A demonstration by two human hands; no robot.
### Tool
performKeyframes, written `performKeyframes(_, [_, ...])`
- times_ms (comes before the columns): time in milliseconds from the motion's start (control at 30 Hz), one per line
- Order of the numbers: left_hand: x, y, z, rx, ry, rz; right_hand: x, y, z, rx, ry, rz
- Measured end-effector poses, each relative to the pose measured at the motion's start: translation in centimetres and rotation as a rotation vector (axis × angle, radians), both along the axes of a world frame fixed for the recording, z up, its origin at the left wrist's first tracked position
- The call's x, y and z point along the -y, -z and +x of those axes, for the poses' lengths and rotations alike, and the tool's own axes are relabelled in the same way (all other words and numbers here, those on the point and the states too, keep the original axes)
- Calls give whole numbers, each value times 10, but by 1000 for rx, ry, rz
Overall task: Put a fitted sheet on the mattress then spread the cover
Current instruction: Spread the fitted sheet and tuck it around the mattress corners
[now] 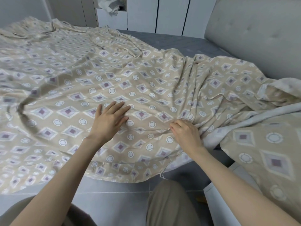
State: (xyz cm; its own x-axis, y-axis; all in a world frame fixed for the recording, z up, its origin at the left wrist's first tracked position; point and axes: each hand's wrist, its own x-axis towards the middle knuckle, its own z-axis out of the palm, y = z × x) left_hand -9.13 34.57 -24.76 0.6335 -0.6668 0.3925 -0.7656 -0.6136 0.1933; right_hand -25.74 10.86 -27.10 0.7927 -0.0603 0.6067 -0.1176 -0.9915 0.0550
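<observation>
A beige sheet point(68, 74) printed with purple diamonds and white circles lies wrinkled across most of the grey mattress point(182, 43). Its near edge hangs over the mattress side toward me. My left hand point(109, 119) rests flat on the sheet, fingers straight and spread. My right hand point(185, 132) pinches a bunched fold of the same fabric just to the right. A thicker cover point(263, 154) with the same print and a pale fleecy underside is heaped at the right, partly under the sheet.
A grey padded headboard point(254, 35) stands at the right. White wardrobe doors point(171, 13) line the far wall, with a white box of crumpled cloth point(110, 7) beside them. Grey floor tiles point(114, 193) and my knees lie below the bed edge.
</observation>
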Motion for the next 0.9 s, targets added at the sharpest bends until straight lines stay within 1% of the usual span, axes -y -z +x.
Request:
performKeyframes(100, [0,-1,-2,5,-8,4,-2,-7,-4,-14,-9,36])
performKeyframes(200, [6,-5,-9,16,13,-17,-4,-16,-15,69,6,126])
performKeyframes(267, [16,-8,-14,2,45,-23,-1,-21,-24,152,94,194])
performKeyframes(333, [26,-8,-21,13,83,-25,4,-21,-30,144,227,169])
performKeyframes(433, [44,-9,-31,-1,141,-43,14,-10,-36,-14,464,-11])
performKeyframes(500, [57,-9,-37,-17,175,-42,17,-5,-39,-144,547,-86])
performKeyframes(567, [65,-9,-41,-18,194,-31,18,-9,-41,-231,563,-156])
performKeyframes(633, [71,-8,-42,-21,201,-9,22,-17,-40,-269,531,-207])
performKeyframes(767, [78,-5,-43,44,198,91,26,-23,-31,-403,505,-245])
performKeyframes(800, [78,-5,-42,69,187,120,26,-23,-30,-460,523,-253])
performKeyframes(900, [80,-5,-40,120,166,138,22,-17,-32,-809,610,-261])
